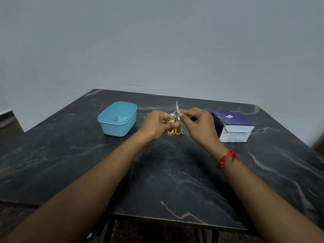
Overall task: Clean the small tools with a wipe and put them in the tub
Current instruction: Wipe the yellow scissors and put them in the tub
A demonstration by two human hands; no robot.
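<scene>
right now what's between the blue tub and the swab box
In the head view, both hands: the left hand holds yellow-handled scissors, the right hand pinches a wipe on the blades.

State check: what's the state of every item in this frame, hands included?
scissors: held off the table, tips up, wipe on the blades
wipe: pinched against the scissor blades
left hand: grips the scissor handles
right hand: pinches the wipe
tub: lidless, one small metal tool inside
swab box: on the table, untouched
</scene>
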